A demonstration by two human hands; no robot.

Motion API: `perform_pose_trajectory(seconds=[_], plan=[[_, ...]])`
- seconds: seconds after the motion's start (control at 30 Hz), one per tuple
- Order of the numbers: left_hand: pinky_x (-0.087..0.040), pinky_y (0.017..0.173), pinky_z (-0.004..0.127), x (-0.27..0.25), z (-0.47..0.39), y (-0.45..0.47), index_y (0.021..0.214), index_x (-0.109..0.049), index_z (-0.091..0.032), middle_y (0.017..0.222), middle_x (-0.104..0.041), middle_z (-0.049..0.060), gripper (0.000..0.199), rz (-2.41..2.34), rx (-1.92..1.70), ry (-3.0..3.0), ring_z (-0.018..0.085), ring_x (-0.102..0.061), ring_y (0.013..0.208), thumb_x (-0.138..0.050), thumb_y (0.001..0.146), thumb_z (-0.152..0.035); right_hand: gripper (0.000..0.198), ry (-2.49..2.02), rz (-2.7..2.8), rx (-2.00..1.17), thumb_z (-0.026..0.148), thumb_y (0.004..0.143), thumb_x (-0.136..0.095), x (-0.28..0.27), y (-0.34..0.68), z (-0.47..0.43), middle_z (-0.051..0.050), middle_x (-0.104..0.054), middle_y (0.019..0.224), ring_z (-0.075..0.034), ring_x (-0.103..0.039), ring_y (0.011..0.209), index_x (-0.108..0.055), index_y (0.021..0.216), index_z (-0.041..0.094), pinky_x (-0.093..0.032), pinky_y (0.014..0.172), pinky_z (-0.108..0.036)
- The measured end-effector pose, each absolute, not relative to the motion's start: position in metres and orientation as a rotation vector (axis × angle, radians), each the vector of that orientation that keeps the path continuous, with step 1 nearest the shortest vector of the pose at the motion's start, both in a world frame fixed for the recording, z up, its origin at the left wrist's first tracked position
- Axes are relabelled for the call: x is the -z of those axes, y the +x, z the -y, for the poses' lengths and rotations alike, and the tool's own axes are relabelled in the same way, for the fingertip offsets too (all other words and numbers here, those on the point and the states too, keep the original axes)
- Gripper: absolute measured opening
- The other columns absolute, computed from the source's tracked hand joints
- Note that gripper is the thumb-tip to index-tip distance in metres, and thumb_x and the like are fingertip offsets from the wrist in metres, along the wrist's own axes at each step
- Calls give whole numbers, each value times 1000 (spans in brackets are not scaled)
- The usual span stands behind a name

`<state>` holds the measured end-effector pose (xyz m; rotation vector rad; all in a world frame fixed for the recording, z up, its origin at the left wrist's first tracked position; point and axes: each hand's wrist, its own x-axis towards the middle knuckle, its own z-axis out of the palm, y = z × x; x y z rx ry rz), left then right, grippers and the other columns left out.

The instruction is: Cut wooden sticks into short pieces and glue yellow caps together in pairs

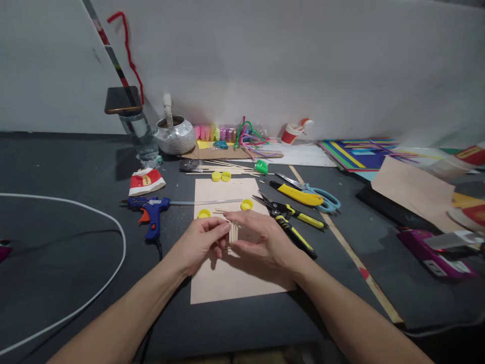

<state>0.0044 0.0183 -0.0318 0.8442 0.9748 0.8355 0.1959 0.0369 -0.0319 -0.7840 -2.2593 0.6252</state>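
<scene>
White cable: smooth and round, looping across the lower left of the frame.
Left hand: here at centre I see it clamped, thumb against fingers, on the side of a stick bundle.
Right hand: arched in a C around the other side, fingers at the top end, thumb at the lower; whether it grips or only steadies, I cannot tell.
Stick bundle: between both hands, mid-frame, short pale wooden lengths packed side by side like a tiny fence, grain too small for me to read.
Paper sheet: beneath the hands, flat, matte beige, straight-edged.
Glue gun: left of centre, blue plastic, orange trigger, a translucent glue rod poking from its back.
Yellow caps: round, shallow plastic, one near each hand, two more touching each other higher up.
Cutting tools: right of centre, I have pliers with black-and-yellow grips, a chunky yellow knife and blue-handled scissors.
Long sticks: thin, loosely fanned, above the paper.
Metal pot: upper left of centre, silvery, dimpled, round-bellied.
Pipe cleaners: upper centre, curly, green and purple.
Wall: plain, pale grey, across the top.
</scene>
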Motion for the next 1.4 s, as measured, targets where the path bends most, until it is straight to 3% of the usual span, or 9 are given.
perform_pose_trajectory(seconds=[0.47, 0.87, 1.17, 1.27, 1.4], plan=[[-39, 34, 17, 34, -18, 4, 73, -64, -14, 54, -58, -4, 25, -993, -834, 890, 5, -48, 35, -77, 71, -36, 43, -807, 2272, -648, 23, 87, -69, 32, 194, -36, -11, -70, 125, -23, -66, 113, -62, 129, 21, -52, 96, -39], [-39, 33, 16, 33, -18, 6, 81, -62, -14, 50, -56, -6, 30, -1017, -846, 835, 5, -47, 33, -77, 68, -37, 50, -822, 2291, -649, 18, 85, -64, 37, 194, -37, -12, -68, 128, -23, -64, 115, -57, 135, 20, -51, 98, -38], [-38, 35, 17, 34, -19, 6, 86, -62, -15, 52, -57, -6, 28, -1091, -931, 914, 7, -48, 37, -73, 72, -36, 42, -943, 2306, -545, 23, 90, -60, 32, 197, -37, -13, -68, 125, -22, -64, 112, -57, 131, 16, -51, 96, -36], [-41, 39, 18, 32, -18, 6, 84, -63, -16, 57, -58, -5, 24, -1098, -967, 975, 8, -51, 44, -72, 74, -35, 42, -1022, 2338, -459, 20, 90, -60, 31, 199, -40, -15, -65, 129, -26, -59, 119, -56, 131, 14, -47, 104, -43], [-43, 44, 19, 32, -18, 6, 84, -65, -15, 63, -58, -4, 20, -1099, -986, 1041, 7, -50, 48, -68, 78, -33, 37, -1074, 2455, -393, 14, 90, -56, 32, 199, -41, -18, -54, 143, -32, -40, 139, -61, 127, 14, -31, 116, -54]])
